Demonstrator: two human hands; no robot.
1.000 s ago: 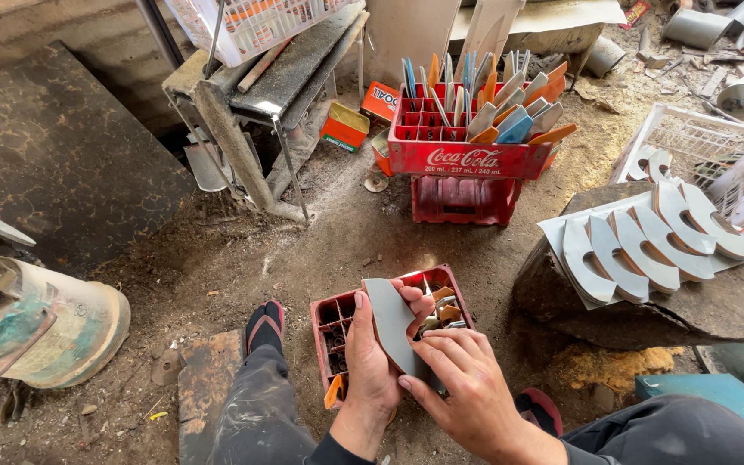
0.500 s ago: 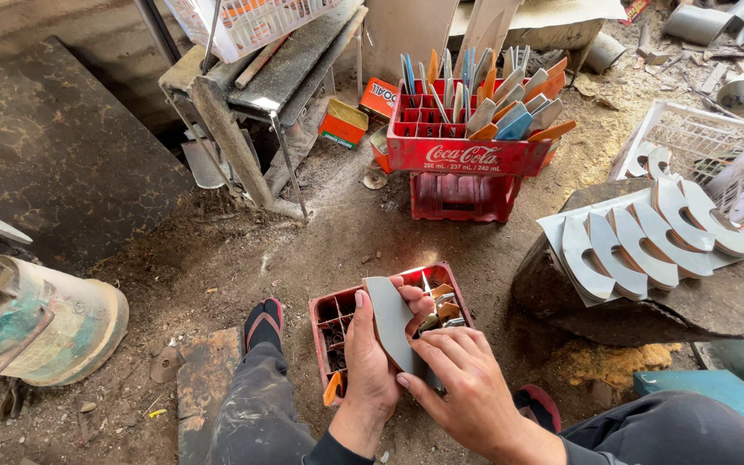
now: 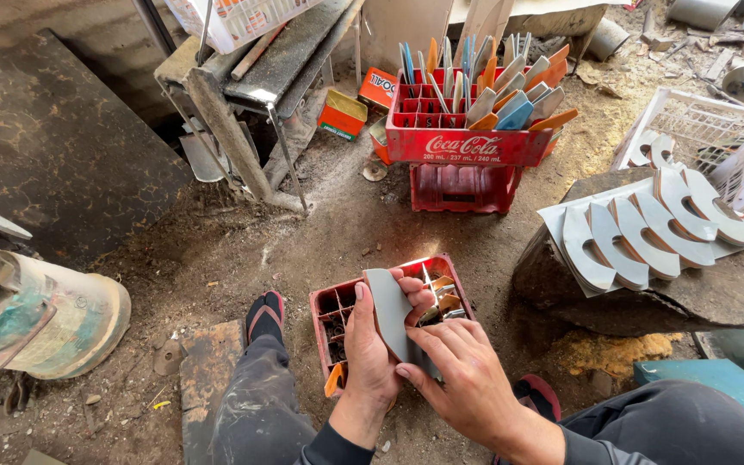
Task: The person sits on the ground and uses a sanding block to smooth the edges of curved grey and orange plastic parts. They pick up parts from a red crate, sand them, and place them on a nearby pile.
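I hold a flat grey blade-shaped piece (image 3: 389, 312), cut like a curved knife blank, upright over the small red compartment crate (image 3: 327, 303) that sits on the dirt between my knees. My left hand (image 3: 370, 357) wraps it from the side, thumb along its near edge and fingertips curled over the far edge, so that hand is closed on the piece; my right hand (image 3: 468, 379) lies against its lower end with the fingers spread and lightly bent, touching it but not clamped round it as far as I can see. I judge the step in hand to be checking or fitting this piece before it goes with the others, and the next move, as I read it, calls for a firm pinch with the right fingers while the left keeps the blank from twisting. The crate holds small metal and orange bits (image 3: 439, 297) in its cells just beyond my fingers. Further out, a row of similar grey curved blanks (image 3: 647, 228) is fanned across a dark rock (image 3: 647, 301) to my right, and a large red bottle crate (image 3: 467, 142) ahead stands full of upright grey, blue and orange pieces. A rusty drum (image 3: 40, 314) lies at my left. Against the earlier frames, little differs: the piece sits at nearly the same tilt, my right fingers have crept slightly along it, and the view has barely shifted.
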